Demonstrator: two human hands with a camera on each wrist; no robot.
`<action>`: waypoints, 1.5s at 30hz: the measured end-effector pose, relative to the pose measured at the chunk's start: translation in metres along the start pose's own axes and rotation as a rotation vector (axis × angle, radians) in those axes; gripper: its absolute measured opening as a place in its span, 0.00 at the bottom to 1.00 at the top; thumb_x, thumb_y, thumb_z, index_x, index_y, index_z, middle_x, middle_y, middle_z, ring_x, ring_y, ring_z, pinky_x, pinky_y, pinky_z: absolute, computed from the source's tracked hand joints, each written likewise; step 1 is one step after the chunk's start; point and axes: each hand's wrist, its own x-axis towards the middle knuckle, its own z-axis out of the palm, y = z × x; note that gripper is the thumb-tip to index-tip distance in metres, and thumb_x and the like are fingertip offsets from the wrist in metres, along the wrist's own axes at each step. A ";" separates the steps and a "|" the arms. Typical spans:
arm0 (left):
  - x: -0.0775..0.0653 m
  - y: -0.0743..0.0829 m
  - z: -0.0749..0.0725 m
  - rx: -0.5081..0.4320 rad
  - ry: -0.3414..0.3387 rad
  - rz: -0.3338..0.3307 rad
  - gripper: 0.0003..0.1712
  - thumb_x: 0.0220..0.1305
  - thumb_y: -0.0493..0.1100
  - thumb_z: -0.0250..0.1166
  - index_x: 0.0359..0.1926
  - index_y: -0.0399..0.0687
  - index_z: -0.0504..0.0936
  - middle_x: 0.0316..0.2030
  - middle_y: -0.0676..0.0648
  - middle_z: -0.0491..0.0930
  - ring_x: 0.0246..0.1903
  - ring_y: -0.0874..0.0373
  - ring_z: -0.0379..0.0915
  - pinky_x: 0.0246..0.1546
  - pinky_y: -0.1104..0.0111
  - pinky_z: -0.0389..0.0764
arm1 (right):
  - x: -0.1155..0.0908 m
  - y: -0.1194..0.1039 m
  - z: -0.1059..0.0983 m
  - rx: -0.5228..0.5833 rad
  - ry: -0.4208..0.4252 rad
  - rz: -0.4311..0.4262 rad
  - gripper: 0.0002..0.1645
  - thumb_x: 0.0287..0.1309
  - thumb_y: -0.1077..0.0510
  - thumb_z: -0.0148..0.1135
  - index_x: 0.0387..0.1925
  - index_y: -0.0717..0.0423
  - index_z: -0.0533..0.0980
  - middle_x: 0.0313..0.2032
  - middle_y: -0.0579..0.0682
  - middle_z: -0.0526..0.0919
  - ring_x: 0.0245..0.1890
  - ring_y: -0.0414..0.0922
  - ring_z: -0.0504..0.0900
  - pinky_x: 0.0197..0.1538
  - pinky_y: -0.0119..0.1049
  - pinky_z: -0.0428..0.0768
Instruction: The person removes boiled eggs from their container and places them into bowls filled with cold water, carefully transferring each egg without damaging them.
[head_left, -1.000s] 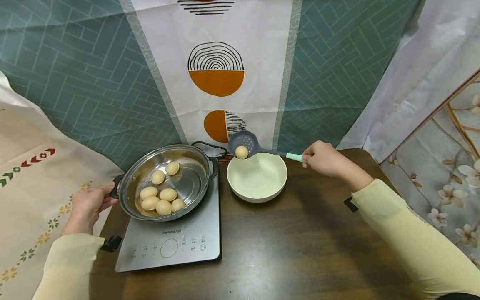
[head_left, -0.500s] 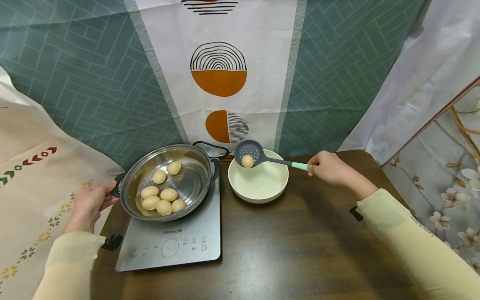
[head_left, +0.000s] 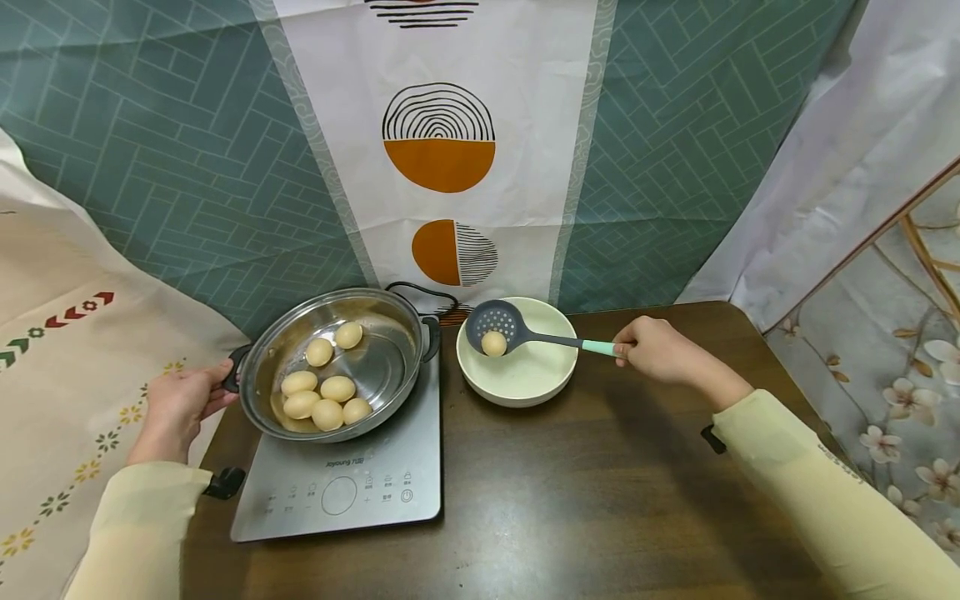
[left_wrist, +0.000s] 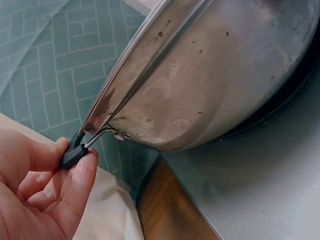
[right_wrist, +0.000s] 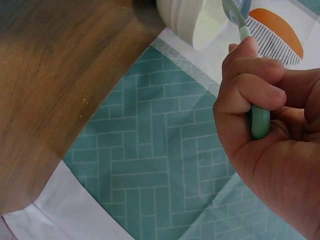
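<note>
My right hand [head_left: 660,350] grips the mint-green handle [right_wrist: 260,122] of a grey slotted skimmer [head_left: 517,317]. In the skimmer's head rests one pale brown egg [head_left: 493,343], over the left part of a cream bowl [head_left: 551,379]. My left hand [head_left: 180,404] pinches the black side handle [left_wrist: 75,156] of a wide steel pot [head_left: 375,425], which is tilted on the induction cooker [head_left: 337,508]. Several more eggs [head_left: 327,415] lie inside the pot, most of them towards its near left side.
A dark wooden table [head_left: 570,500] carries the cooker and bowl. Behind the cooker runs a black cord [head_left: 423,289]. Patterned cloth [head_left: 660,150] hangs along the back, with floral fabric [head_left: 900,400] at the right side.
The right hand has brought the skimmer and egg down and slightly nearer, from the bowl's back rim to over its inside. The left hand and pot stay about still.
</note>
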 end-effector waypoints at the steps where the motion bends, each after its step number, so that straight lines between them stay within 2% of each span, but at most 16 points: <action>1: 0.000 0.000 0.000 0.003 0.003 -0.002 0.09 0.55 0.48 0.69 0.20 0.55 0.84 0.16 0.52 0.80 0.16 0.59 0.80 0.22 0.69 0.85 | 0.000 0.001 0.001 -0.002 0.003 -0.001 0.12 0.61 0.62 0.52 0.27 0.56 0.80 0.20 0.46 0.71 0.20 0.41 0.61 0.22 0.30 0.60; 10: 0.000 0.001 0.001 0.019 0.013 -0.019 0.09 0.56 0.49 0.68 0.20 0.58 0.84 0.17 0.53 0.81 0.18 0.59 0.81 0.24 0.69 0.86 | -0.001 0.007 0.011 0.001 0.040 -0.022 0.11 0.60 0.65 0.52 0.27 0.57 0.80 0.25 0.49 0.80 0.21 0.40 0.66 0.24 0.29 0.65; 14: 0.000 0.001 0.000 0.031 -0.002 -0.013 0.09 0.57 0.48 0.67 0.21 0.58 0.85 0.18 0.53 0.82 0.19 0.59 0.82 0.25 0.68 0.86 | 0.000 0.010 0.017 -0.007 0.054 -0.033 0.12 0.59 0.65 0.52 0.26 0.55 0.80 0.24 0.47 0.79 0.21 0.40 0.67 0.24 0.29 0.67; 25: 0.001 0.003 -0.001 0.046 -0.006 -0.020 0.09 0.56 0.50 0.68 0.21 0.58 0.85 0.18 0.53 0.82 0.20 0.59 0.82 0.25 0.69 0.86 | 0.001 0.010 0.024 -0.049 0.070 -0.042 0.12 0.59 0.66 0.53 0.24 0.53 0.79 0.25 0.51 0.80 0.21 0.41 0.68 0.25 0.29 0.67; 31: 0.000 0.002 -0.001 0.042 -0.010 -0.014 0.10 0.57 0.48 0.67 0.20 0.58 0.85 0.18 0.54 0.82 0.20 0.59 0.82 0.24 0.69 0.86 | 0.001 0.010 0.025 -0.078 0.081 -0.061 0.13 0.59 0.66 0.53 0.22 0.53 0.78 0.22 0.48 0.78 0.22 0.41 0.68 0.26 0.30 0.68; 45: -0.001 0.003 -0.001 0.052 -0.020 -0.008 0.10 0.57 0.48 0.67 0.20 0.58 0.85 0.18 0.54 0.82 0.19 0.59 0.82 0.25 0.69 0.86 | 0.000 0.009 0.026 -0.125 0.121 -0.087 0.11 0.58 0.67 0.53 0.27 0.55 0.80 0.24 0.48 0.81 0.24 0.42 0.72 0.27 0.31 0.71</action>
